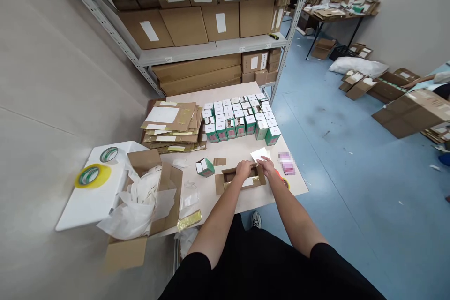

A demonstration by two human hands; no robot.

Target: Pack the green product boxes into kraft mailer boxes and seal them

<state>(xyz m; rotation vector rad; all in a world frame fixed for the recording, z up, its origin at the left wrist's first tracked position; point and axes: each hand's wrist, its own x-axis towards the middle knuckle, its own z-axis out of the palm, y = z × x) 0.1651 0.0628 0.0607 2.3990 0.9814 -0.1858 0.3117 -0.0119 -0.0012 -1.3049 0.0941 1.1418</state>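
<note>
A small open cardboard box lies at the table's near edge, its end flaps spread outward. My left hand is closed over its far wall, with fingers bent down toward the inside. At the box's far right corner, my right hand pinches the cardboard edge; its fingertips partly hide the grip. White paper lies just beyond the right fingers. A green and white carton stands left of the box, near a small brown cardboard piece. Right of my hand are a tape roll, partly under my forearm, and a blurred pink item.
Rows of green and white cartons stand at the back beside stacked flattened cardboard. On the left are a larger open box with white wrapping and a yellow tape roll. Shelving rises behind. A person's arm shows far right.
</note>
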